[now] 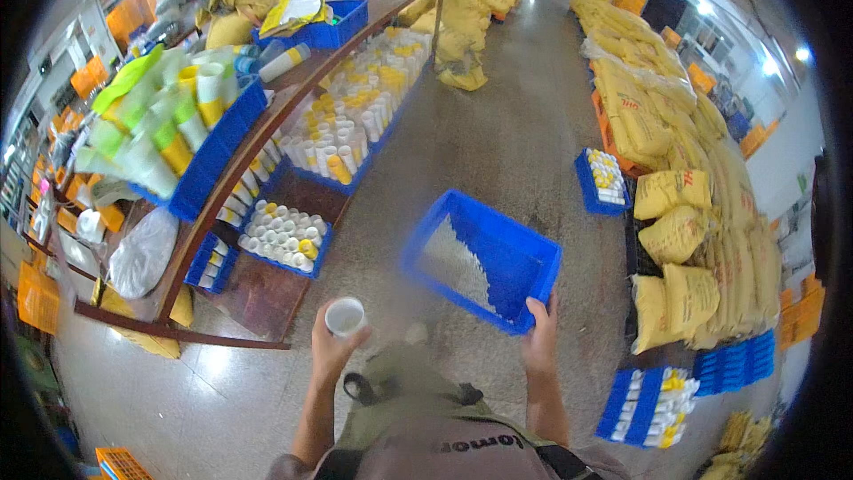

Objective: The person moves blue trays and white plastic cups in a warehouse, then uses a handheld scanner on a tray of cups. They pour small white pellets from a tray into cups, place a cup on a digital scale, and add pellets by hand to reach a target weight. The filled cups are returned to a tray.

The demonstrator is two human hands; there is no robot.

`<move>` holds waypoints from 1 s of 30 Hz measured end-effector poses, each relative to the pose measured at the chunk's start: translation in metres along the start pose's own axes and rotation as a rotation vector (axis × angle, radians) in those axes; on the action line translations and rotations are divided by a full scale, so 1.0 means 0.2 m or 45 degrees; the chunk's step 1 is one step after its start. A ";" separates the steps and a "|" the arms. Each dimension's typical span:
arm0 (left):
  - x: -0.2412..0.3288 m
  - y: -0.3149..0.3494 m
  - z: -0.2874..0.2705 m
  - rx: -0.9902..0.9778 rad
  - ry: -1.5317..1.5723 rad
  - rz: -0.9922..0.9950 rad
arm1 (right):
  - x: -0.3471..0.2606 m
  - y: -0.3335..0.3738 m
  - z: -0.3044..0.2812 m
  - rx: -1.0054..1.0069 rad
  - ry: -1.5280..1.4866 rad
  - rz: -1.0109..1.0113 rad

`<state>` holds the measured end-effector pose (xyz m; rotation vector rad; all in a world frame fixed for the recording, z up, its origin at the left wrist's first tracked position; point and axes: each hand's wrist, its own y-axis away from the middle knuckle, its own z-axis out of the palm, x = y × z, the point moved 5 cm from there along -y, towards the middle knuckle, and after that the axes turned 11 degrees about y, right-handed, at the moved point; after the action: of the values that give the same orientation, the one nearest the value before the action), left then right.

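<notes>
My left hand [327, 348] is closed round a white cup [345, 316], its round mouth facing up. My right hand [538, 331] grips the near right corner of a blue plastic bin [520, 258], thumb over the rim. This bin is tilted in front of me, above the floor. A layer of pale grey-white loose material [451, 258] covers its left part; I cannot make out what it is. To the left of the cup, a blue crate [322, 260] of upright white tubes, some yellow, sits on the lower shelf of a brown rack.
The brown rack [209, 200] stands along my left, with a blue crate [182, 200] of green, white and yellow tubes on top. Yellow sacks [675, 218] are stacked on the right. Blue crates [604, 204] of white and yellow tubes stand beside them. A grey floor aisle [524, 116] runs ahead.
</notes>
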<state>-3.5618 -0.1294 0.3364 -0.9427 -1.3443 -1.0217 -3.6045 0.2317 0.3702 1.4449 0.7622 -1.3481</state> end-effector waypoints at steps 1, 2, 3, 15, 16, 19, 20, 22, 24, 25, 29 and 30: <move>0.02 -0.13 0.07 -0.024 0.035 -0.054 | -0.03 -0.13 0.04 0.044 0.005 0.045; 0.07 -0.30 0.16 -0.072 0.036 -0.014 | -0.11 -0.30 0.08 0.020 -0.002 0.029; 0.12 -0.46 0.25 -0.108 0.047 -0.005 | -0.18 -0.47 0.12 0.004 -0.027 0.019; 0.35 -2.37 0.53 0.253 0.274 0.163 | -0.65 -2.90 1.39 -0.184 -0.135 -0.220; 0.38 -2.47 0.50 0.349 0.238 0.197 | -0.69 -3.09 1.57 -0.190 -0.120 -0.204; 0.55 -2.67 0.36 0.535 0.259 0.290 | -0.81 -3.61 2.11 -0.279 -0.126 -0.223; 0.59 -2.74 0.31 0.633 0.245 0.283 | -0.82 -3.78 2.31 -0.265 -0.084 -0.256; 0.66 -2.85 0.18 0.762 0.190 0.305 | -0.84 -4.07 2.66 -0.290 -0.043 -0.374; 0.70 -2.99 0.08 0.828 0.109 0.315 | -0.83 -4.31 2.97 -0.468 0.014 -0.238; 0.69 -3.06 0.02 0.832 0.153 0.284 | -0.83 -4.38 3.09 -0.535 0.043 -0.175; 0.66 -3.30 -0.14 0.853 0.483 0.407 | -1.06 -4.12 3.38 0.092 1.129 -1.572; 0.64 -3.32 -0.15 0.910 0.603 0.396 | -1.09 -3.98 3.47 -0.220 1.067 -1.790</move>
<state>-4.1904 -0.3606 0.4348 -0.3179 -0.9995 -0.4207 -4.6192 -0.1189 0.4609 1.2551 2.6985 -1.4563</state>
